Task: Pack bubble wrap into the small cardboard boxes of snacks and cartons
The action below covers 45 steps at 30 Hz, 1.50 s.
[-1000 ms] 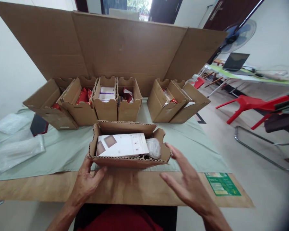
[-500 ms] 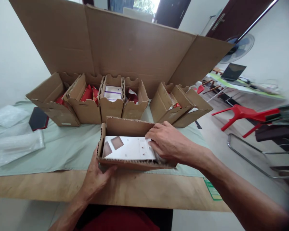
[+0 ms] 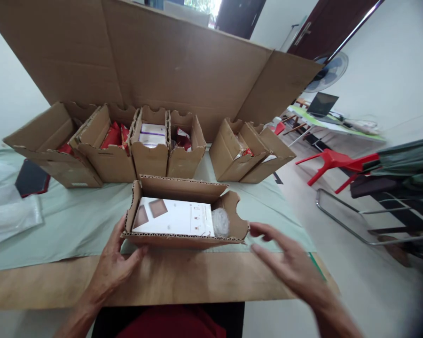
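An open corrugated cardboard box (image 3: pixel 183 240) lies on the table right in front of me. Inside it lie a flat white carton (image 3: pixel 174 218) with brown squares printed on it and a small bubble-wrapped bundle (image 3: pixel 221 221) at the right end. My left hand (image 3: pixel 110 267) grips the box's near left corner, thumb against the front wall. My right hand (image 3: pixel 289 264) hovers just off the box's right end, fingers spread, holding nothing.
A row of open small cardboard boxes (image 3: pixel 151 148) with red packets and white cartons stands behind, two more boxes (image 3: pixel 248 150) to the right. A big cardboard sheet (image 3: pixel 169 65) stands at the back. Clear plastic bags (image 3: pixel 7 216) lie left. Red chairs (image 3: pixel 333 162) and a fan (image 3: pixel 326 72) stand right.
My right hand, which was inside the box on the bundle half a second ago, has come out and now hovers off the right end. My left hand stays on the box.
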Each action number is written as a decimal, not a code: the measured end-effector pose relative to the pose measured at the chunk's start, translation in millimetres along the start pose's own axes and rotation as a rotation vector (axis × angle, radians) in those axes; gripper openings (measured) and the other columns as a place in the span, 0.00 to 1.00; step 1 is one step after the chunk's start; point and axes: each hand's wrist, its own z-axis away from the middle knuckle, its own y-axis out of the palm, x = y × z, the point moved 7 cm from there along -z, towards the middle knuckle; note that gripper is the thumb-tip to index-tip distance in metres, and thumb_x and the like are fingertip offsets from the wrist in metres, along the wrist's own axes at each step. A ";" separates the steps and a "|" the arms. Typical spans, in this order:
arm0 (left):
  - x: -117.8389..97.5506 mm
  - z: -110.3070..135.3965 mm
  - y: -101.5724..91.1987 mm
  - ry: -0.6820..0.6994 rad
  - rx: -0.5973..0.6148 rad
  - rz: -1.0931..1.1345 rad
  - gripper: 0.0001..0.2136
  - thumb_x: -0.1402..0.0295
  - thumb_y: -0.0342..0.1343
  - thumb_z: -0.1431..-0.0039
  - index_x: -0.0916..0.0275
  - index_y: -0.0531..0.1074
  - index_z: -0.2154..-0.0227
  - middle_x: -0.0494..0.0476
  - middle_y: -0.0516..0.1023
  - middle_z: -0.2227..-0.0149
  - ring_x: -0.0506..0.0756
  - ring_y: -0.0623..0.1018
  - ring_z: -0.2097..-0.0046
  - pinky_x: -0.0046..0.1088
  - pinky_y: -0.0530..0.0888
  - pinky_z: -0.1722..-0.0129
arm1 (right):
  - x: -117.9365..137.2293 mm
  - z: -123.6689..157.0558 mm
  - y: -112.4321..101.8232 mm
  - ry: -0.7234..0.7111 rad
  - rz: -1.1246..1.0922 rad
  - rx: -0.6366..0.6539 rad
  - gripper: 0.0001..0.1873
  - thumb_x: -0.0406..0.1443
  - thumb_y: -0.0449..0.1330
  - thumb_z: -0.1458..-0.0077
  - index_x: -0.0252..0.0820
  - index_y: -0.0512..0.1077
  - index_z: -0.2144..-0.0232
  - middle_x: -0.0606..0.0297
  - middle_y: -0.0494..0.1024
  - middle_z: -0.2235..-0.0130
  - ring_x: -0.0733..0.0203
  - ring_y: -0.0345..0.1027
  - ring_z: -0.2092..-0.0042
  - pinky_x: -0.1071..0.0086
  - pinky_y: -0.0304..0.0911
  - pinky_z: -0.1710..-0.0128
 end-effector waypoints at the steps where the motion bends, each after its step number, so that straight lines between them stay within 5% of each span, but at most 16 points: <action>1: 1.0 -0.8 1.5 -0.001 0.030 -0.019 0.28 0.53 0.65 0.44 0.58 0.70 0.43 0.64 0.78 0.44 0.68 0.72 0.36 0.50 0.69 0.36 | -5.3 12.5 21.9 0.043 -0.074 0.004 0.22 0.48 0.62 0.41 0.46 0.74 0.47 0.59 0.84 0.57 0.52 0.78 0.61 0.59 0.74 0.62; 4: -4.5 -2.8 6.9 -0.011 0.063 -0.096 0.27 0.49 0.65 0.46 0.61 0.73 0.49 0.65 0.81 0.52 0.68 0.79 0.46 0.49 0.76 0.44 | -2.7 27.2 80.4 0.138 -0.245 -0.014 0.27 0.49 0.62 0.42 0.43 0.71 0.45 0.57 0.81 0.56 0.50 0.76 0.59 0.58 0.74 0.61; 6: -23.6 -3.5 10.6 0.031 0.044 -0.103 0.27 0.50 0.64 0.45 0.62 0.73 0.47 0.65 0.81 0.52 0.68 0.79 0.46 0.47 0.76 0.45 | 3.5 21.4 88.3 0.166 -0.312 -0.105 0.21 0.47 0.61 0.41 0.43 0.72 0.50 0.57 0.80 0.58 0.51 0.74 0.60 0.59 0.73 0.61; 10: -86.5 1.8 26.0 0.179 0.053 -0.046 0.28 0.52 0.65 0.45 0.56 0.73 0.43 0.63 0.81 0.50 0.70 0.76 0.41 0.49 0.75 0.42 | -1.6 13.7 34.7 0.154 -0.283 -0.357 0.16 0.51 0.62 0.41 0.46 0.72 0.63 0.62 0.76 0.67 0.53 0.71 0.64 0.61 0.69 0.64; 13: -110.9 15.5 37.1 0.203 0.050 -0.011 0.30 0.53 0.68 0.49 0.51 0.73 0.42 0.60 0.82 0.50 0.72 0.75 0.41 0.51 0.77 0.43 | -11.9 25.4 -4.0 0.165 -0.182 -0.486 0.18 0.54 0.60 0.41 0.47 0.72 0.66 0.64 0.72 0.73 0.56 0.64 0.72 0.63 0.63 0.72; 15: -105.5 31.3 42.5 0.202 0.050 -0.027 0.30 0.53 0.66 0.46 0.50 0.72 0.40 0.59 0.82 0.50 0.72 0.75 0.40 0.52 0.76 0.42 | -12.5 32.5 -5.4 0.164 -0.178 -0.464 0.18 0.54 0.59 0.40 0.47 0.73 0.64 0.63 0.74 0.71 0.56 0.65 0.72 0.63 0.63 0.72; 21: -50.1 65.8 39.9 0.137 0.015 -0.075 0.30 0.56 0.59 0.37 0.57 0.64 0.34 0.63 0.79 0.46 0.68 0.71 0.35 0.51 0.68 0.34 | -5.8 23.2 41.0 0.172 -0.323 -0.246 0.14 0.48 0.62 0.42 0.45 0.71 0.67 0.62 0.78 0.67 0.55 0.72 0.65 0.67 0.66 0.71; 25: -61.5 32.8 59.7 0.143 0.067 0.012 0.27 0.58 0.59 0.38 0.60 0.66 0.38 0.64 0.78 0.45 0.65 0.77 0.41 0.43 0.76 0.43 | -26.3 28.1 44.6 0.249 -0.314 -0.319 0.16 0.50 0.61 0.43 0.44 0.72 0.65 0.62 0.78 0.67 0.54 0.73 0.66 0.64 0.68 0.71; 29: -92.2 -30.9 106.5 0.223 0.236 0.062 0.20 0.64 0.56 0.41 0.62 0.73 0.46 0.62 0.81 0.50 0.62 0.81 0.51 0.34 0.80 0.59 | -50.2 78.5 52.3 0.341 -0.242 -0.479 0.17 0.49 0.62 0.42 0.45 0.72 0.57 0.62 0.78 0.66 0.52 0.75 0.65 0.59 0.72 0.66; 34: -87.5 -85.8 141.3 0.269 0.250 0.106 0.25 0.67 0.57 0.43 0.59 0.70 0.41 0.62 0.79 0.44 0.61 0.78 0.44 0.42 0.74 0.44 | -70.1 131.9 80.8 0.341 -0.256 -0.487 0.35 0.47 0.65 0.42 0.49 0.62 0.36 0.52 0.74 0.43 0.44 0.76 0.50 0.50 0.75 0.55; 39: -54.4 -76.2 156.3 0.233 0.230 0.118 0.28 0.65 0.57 0.40 0.58 0.65 0.36 0.67 0.75 0.39 0.64 0.75 0.40 0.46 0.75 0.45 | -93.4 111.0 81.4 0.308 -0.342 -0.500 0.61 0.50 0.70 0.50 0.52 0.38 0.26 0.46 0.48 0.26 0.36 0.60 0.33 0.39 0.65 0.41; 45: -34.0 -62.5 172.4 0.294 0.329 0.127 0.38 0.62 0.59 0.40 0.59 0.53 0.29 0.69 0.56 0.28 0.67 0.61 0.29 0.48 0.70 0.37 | -98.7 82.2 94.5 0.362 -0.320 -0.486 0.67 0.52 0.72 0.54 0.50 0.34 0.26 0.43 0.59 0.32 0.36 0.64 0.36 0.40 0.66 0.42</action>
